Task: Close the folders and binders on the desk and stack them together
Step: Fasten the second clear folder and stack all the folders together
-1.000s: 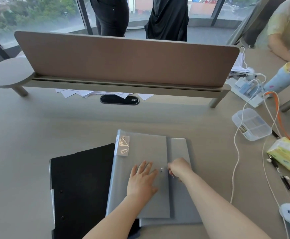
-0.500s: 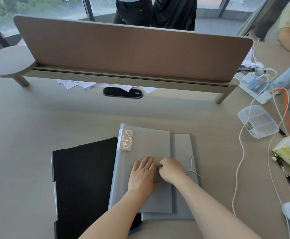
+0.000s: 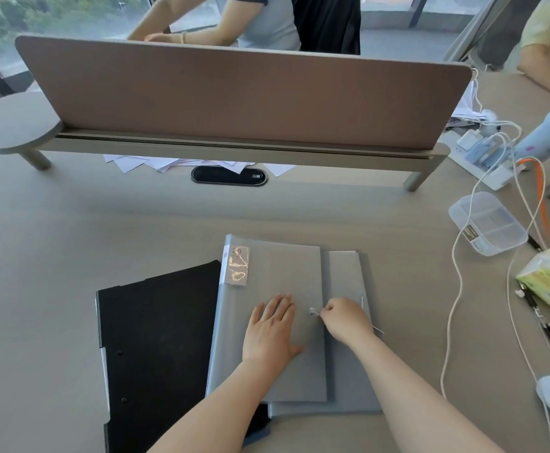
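Head view: translucent grey folder [image 3: 276, 289] lies closed.

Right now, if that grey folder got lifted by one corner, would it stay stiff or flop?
The grey folder would probably flop: it looks thin, lying flat under the left hand. Its cover seems smooth plastic, so it may slide on the folder beneath. The right hand pinches its string; untied, the flap could swing open.
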Available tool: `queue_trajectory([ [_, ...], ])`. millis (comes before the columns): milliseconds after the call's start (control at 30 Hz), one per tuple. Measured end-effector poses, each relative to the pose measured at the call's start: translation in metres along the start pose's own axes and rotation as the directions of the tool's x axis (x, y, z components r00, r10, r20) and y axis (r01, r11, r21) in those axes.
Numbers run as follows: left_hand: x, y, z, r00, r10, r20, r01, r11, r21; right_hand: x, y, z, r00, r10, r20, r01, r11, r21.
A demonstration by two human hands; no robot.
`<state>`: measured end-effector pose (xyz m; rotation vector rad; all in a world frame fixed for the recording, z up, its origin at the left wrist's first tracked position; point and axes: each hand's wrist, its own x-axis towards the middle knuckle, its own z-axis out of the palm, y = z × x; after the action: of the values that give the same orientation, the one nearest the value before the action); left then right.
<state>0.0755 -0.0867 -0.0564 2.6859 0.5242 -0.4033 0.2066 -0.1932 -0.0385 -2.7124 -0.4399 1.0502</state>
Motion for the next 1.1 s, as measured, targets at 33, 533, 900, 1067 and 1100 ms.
queue_trajectory([
  [33, 0.000, 0.000, 0.000, 1.000, 0.001, 0.000, -0.001, 1.000, -0.001, 0.003, -0.002, -0.001, 1.000, 0.011, -0.007, -0.010, 1.000, 0.022],
  [533, 0.000, -0.005, -0.002, 0.999, 0.003, 0.039, -0.004, 1.000, 0.016, 0.031, -0.020, 0.012, 0.988, 0.012, -0.156, 0.043, 0.937, 0.346],
  [900, -0.016, -0.047, -0.034, 0.871, -0.468, -0.147, 0.449, 0.882, -0.143, 0.009, 0.003, 0.008, 0.970, 0.128, -0.207, -0.043, 0.927, 0.372],
  [1067, -0.024, -0.055, -0.039, 0.763, -0.643, -0.062, 0.596, 0.738, -0.316, 0.001, -0.001, 0.004, 0.983, 0.148, -0.113, -0.094, 0.917, 0.389],
  [1100, -0.024, -0.055, -0.040, 0.750, -0.660, -0.042, 0.610, 0.714, -0.343, 0.002, -0.001, 0.004, 0.984, 0.152, -0.096, -0.104, 0.917, 0.385],
])
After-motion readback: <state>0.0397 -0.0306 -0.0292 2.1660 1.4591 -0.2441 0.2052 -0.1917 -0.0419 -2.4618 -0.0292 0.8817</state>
